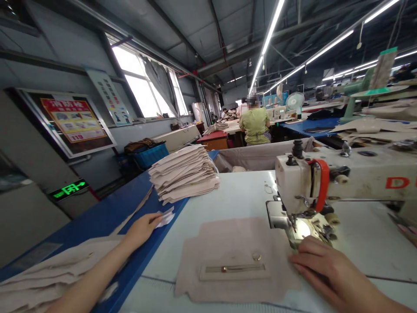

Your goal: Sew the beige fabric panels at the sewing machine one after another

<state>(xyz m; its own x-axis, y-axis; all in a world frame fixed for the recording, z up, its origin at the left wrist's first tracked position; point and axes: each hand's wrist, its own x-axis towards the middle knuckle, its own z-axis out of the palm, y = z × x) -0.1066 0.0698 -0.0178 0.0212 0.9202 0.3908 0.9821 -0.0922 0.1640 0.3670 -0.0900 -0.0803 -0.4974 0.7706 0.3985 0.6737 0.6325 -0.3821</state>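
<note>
My left hand [145,230] reaches over the blue table with its fingers closed on small white labels [165,217]. A beige fabric panel [228,239] lies flat on the pale sewing table, with a zipper [234,269] in a slot and a small round metal piece [257,257] above it. Its upper right corner lies near the needle area of the sewing machine [302,182], where a lamp glows. My right hand [325,269] rests at the panel's right edge, fingers bent and pressed together on the fabric; the fingertips are partly hidden.
A tall stack of beige fabric pieces [184,174] stands behind the panel. More panels [55,269] lie on the blue table [107,217] at left. A cloth-lined bin [250,158] sits beyond the table. A person in a yellow-green top [256,124] works farther back.
</note>
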